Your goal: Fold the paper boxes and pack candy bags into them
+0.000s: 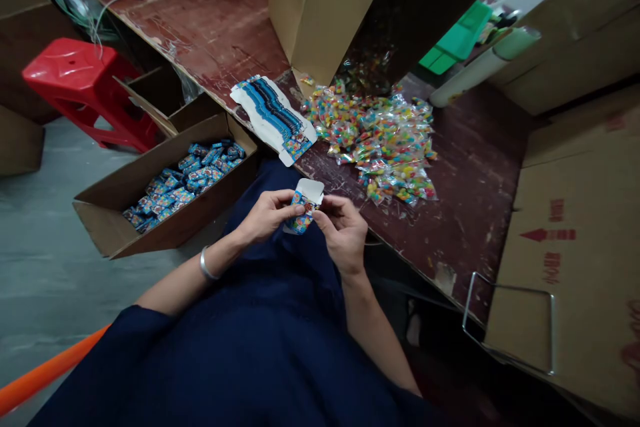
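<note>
Both hands' fingers pinching small colourful printed carton [303, 209], white top flap open, left hand [267, 213], right hand [343, 230]

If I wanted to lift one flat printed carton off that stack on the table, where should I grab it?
Probably by the white tab end of the flat carton stack nearest the table edge, coming from the seated person's side. The blanks lie flat and fanned, so that near end overhangs a little and gives fingers an edge to pinch.
</note>
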The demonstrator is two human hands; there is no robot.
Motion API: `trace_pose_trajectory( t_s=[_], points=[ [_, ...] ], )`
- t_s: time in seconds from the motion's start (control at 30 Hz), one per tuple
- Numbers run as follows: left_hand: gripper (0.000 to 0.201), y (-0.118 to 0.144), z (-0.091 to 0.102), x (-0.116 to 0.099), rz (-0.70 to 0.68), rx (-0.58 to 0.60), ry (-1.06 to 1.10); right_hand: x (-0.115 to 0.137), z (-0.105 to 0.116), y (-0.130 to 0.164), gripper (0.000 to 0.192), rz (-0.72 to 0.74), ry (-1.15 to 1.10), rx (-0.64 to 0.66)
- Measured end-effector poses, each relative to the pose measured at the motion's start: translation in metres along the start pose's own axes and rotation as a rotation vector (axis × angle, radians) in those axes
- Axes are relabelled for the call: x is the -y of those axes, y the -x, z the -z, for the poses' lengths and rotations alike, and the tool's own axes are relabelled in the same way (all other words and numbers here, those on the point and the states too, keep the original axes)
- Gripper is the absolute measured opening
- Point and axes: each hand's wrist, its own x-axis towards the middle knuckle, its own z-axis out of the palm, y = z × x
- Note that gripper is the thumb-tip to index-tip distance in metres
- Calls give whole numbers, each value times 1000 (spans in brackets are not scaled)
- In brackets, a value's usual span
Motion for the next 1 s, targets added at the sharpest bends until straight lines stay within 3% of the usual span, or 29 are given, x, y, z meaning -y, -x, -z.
trace_pose_trajectory(
  t_s=[0.2,0.3,0.43,0.57,0.67,0.87,1.0],
  points=[
    [39,3,-10,21,-217,-239,-42,-10,-25,1,21,-10,-75,-171],
    [53,4,-9,26,-361,-302,-143,-11,-30,-3,27,45,-86,-223],
    [59,5,-4,25,-350,-180,-247,-17,-29,-7,29,180,37,-252],
    [47,5,0,13,-217,-32,-222,-21,-21,-9,17,280,149,-194],
    [39,5,1,3,-158,29,-260,-19,-16,-11,20,320,202,-181],
    [41,4,-2,-3,-192,-59,-235,-10,-21,-16,18,267,91,-160],
    [41,5,-1,-6,-195,-69,-227,3,-22,-21,24,237,-36,-38]
  ],
)
